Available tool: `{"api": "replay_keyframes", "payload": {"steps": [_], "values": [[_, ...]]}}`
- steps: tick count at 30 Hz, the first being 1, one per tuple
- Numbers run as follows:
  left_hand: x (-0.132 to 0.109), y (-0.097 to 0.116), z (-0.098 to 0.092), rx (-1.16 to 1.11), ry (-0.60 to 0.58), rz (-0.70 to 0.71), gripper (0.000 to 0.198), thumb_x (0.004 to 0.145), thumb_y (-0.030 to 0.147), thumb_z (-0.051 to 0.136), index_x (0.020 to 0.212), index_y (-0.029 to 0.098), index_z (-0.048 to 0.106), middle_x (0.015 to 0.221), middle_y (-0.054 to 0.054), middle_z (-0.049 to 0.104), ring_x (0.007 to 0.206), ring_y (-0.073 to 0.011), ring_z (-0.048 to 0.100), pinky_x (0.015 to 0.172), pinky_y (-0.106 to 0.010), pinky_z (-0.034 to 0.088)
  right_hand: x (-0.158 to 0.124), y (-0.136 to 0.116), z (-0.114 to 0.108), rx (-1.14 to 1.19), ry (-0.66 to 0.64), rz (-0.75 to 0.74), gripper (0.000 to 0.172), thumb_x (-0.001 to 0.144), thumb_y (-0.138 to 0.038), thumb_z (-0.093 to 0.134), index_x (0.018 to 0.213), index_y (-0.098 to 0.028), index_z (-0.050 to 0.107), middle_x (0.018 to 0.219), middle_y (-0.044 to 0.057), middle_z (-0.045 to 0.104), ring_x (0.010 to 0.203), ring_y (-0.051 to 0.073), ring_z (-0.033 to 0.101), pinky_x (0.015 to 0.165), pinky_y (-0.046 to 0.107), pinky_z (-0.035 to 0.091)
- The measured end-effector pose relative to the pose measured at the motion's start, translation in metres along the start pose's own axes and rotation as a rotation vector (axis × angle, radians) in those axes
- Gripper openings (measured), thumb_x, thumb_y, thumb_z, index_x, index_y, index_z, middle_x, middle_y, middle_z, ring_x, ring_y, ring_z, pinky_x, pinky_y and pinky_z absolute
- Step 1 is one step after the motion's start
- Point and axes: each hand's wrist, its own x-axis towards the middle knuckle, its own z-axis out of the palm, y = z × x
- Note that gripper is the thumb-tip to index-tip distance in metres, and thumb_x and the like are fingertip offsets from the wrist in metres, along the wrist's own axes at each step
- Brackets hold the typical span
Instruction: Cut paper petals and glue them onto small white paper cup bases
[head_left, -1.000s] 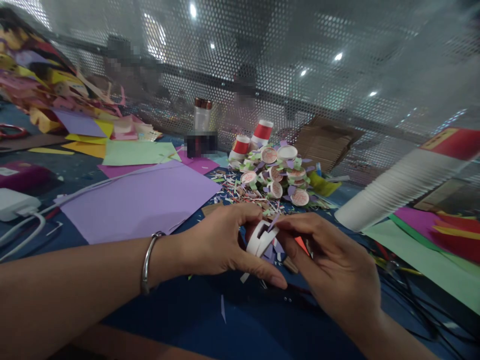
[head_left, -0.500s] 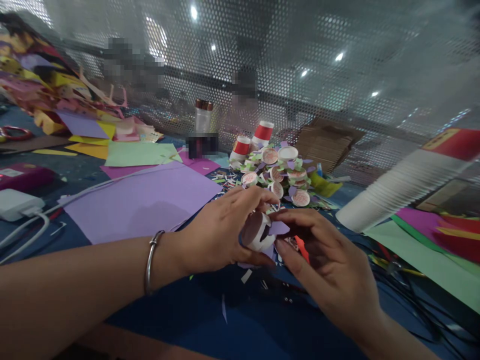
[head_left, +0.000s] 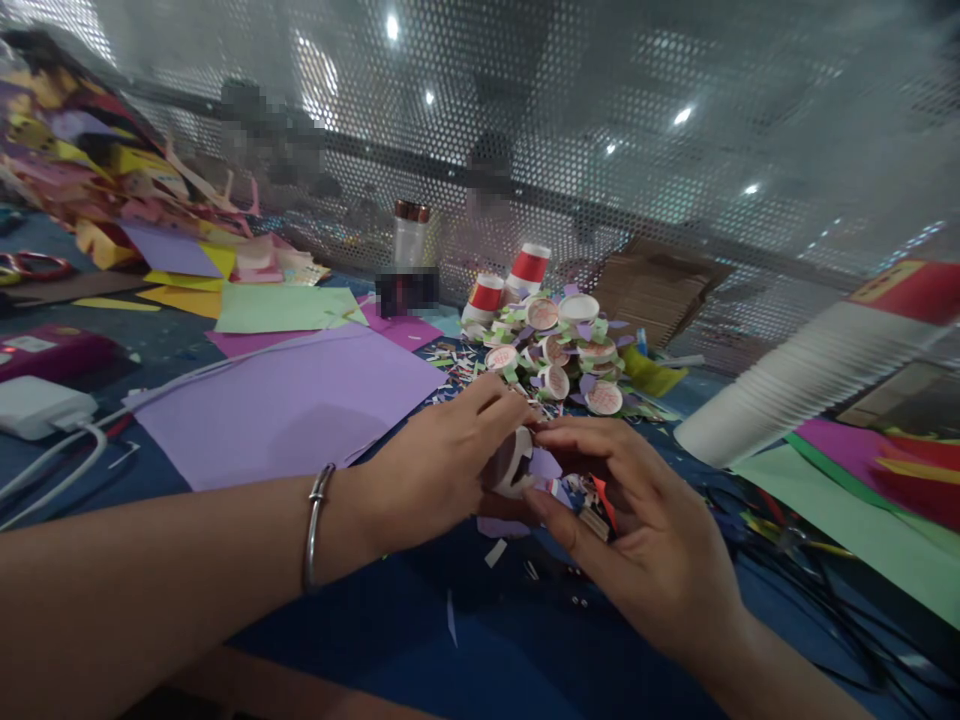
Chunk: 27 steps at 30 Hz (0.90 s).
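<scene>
My left hand [head_left: 439, 470] is closed round a small cut-down white paper cup [head_left: 511, 465], a short ring with a dark patch on its side. A small purple paper piece [head_left: 544, 464] sits against the cup's right side. From the right, my right hand [head_left: 637, 520] has its fingertips on the cup's upper edge and its thumb on the lower edge, with the purple piece between them. Whether the piece is stuck on cannot be made out. Behind the hands lies a heap of similar cup bottoms [head_left: 556, 381] with purple and green paper bits.
A long stack of paper cups [head_left: 795, 365] leans at the right, above coloured sheets and black cables [head_left: 810, 610]. A large purple sheet [head_left: 292, 410] lies left, beside a white charger [head_left: 45, 407]. Two red-and-white cups [head_left: 529, 268] and a perforated metal screen [head_left: 570, 130] stand behind.
My right thumb and fingers have moved from pinching the purple piece onto the cup's edges. My left fingers have drawn in closer over the cup, which has turned slightly.
</scene>
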Motion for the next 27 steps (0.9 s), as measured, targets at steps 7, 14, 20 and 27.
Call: {"api": "replay_keyframes", "payload": {"steps": [7, 14, 20, 27], "values": [[0.000, -0.002, -0.001, -0.130, -0.057, -0.022, 0.053, 0.071, 0.037, 0.089, 0.111, 0.021, 0.057, 0.106, -0.002, 0.055, 0.089, -0.0171, 0.057, 0.071, -0.027, 0.044, -0.001, 0.001, -0.001, -0.032, 0.004, -0.073, 0.026, 0.090, -0.018, 0.071, 0.115, -0.021, 0.063, 0.115, 0.006, 0.066, 0.107, 0.017, 0.063, 0.089, 0.028, 0.053], [-0.001, -0.002, -0.004, -0.155, -0.089, -0.014, 0.052, 0.073, 0.033, 0.088, 0.111, 0.018, 0.057, 0.107, -0.003, 0.053, 0.086, -0.0160, 0.056, 0.068, -0.026, 0.044, -0.002, -0.001, -0.003, -0.054, 0.016, -0.109, 0.028, 0.089, -0.017, 0.073, 0.115, -0.022, 0.063, 0.115, 0.006, 0.066, 0.108, 0.018, 0.063, 0.091, 0.029, 0.053], [-0.002, 0.004, -0.006, -0.209, -0.059, -0.052, 0.052, 0.076, 0.030, 0.084, 0.116, 0.018, 0.054, 0.115, -0.004, 0.053, 0.090, -0.0168, 0.057, 0.068, -0.027, 0.044, -0.003, 0.001, -0.002, -0.002, 0.027, -0.098, 0.028, 0.089, -0.015, 0.072, 0.114, -0.023, 0.062, 0.114, 0.005, 0.065, 0.110, 0.019, 0.062, 0.090, 0.030, 0.053], [-0.002, 0.010, -0.008, -0.256, -0.086, -0.125, 0.044, 0.073, 0.024, 0.084, 0.109, 0.019, 0.058, 0.115, -0.005, 0.055, 0.095, -0.0187, 0.057, 0.075, -0.030, 0.045, -0.002, 0.003, 0.000, 0.037, 0.018, -0.086, 0.029, 0.088, -0.014, 0.072, 0.113, -0.023, 0.062, 0.115, 0.005, 0.064, 0.108, 0.018, 0.062, 0.090, 0.031, 0.052]]}}
